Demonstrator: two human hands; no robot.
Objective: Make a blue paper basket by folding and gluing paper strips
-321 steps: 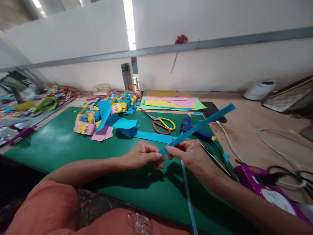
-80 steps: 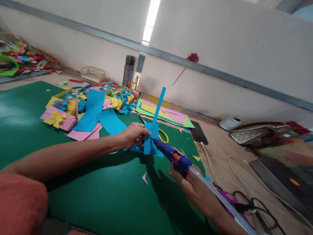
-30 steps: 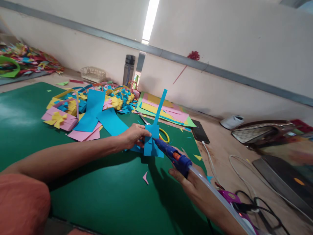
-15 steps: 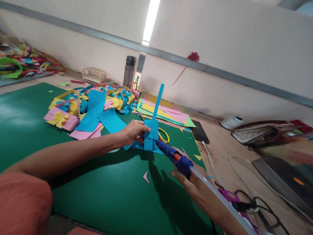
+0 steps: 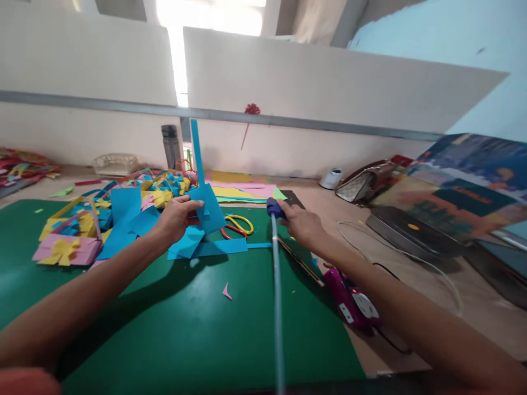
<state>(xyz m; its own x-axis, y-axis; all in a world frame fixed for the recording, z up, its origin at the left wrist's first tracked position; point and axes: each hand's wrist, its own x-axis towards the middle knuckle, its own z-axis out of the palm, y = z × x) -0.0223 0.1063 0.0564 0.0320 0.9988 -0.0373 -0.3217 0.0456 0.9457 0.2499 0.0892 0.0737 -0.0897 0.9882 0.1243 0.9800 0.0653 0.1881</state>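
My left hand [image 5: 178, 218] pinches a folded piece of blue paper [image 5: 212, 211] with a narrow blue strip [image 5: 196, 151] standing up from it. The piece is held above the green mat. My right hand [image 5: 302, 222] is closed around a blue hot glue gun [image 5: 274, 207] at the mat's right side, with a long translucent glue stick [image 5: 276, 296] running out of its back toward me. The gun's nozzle is hidden. Between the hands lie scissors with yellow and red handles [image 5: 242, 224] and more blue paper [image 5: 220, 248] flat on the mat.
Small paper baskets [image 5: 68, 244] stand at the left, beside loose blue sheets [image 5: 123, 211]. Stacked coloured sheets [image 5: 239, 189] lie behind. A bottle [image 5: 169, 145] is by the wall. On the right are a purple power strip [image 5: 349, 302], cables and a handbag [image 5: 364, 181].
The glue gun has moved away from the blue paper to the right, and its nozzle now faces away from me. My left hand still holds the paper, now turned. The view has swung right.
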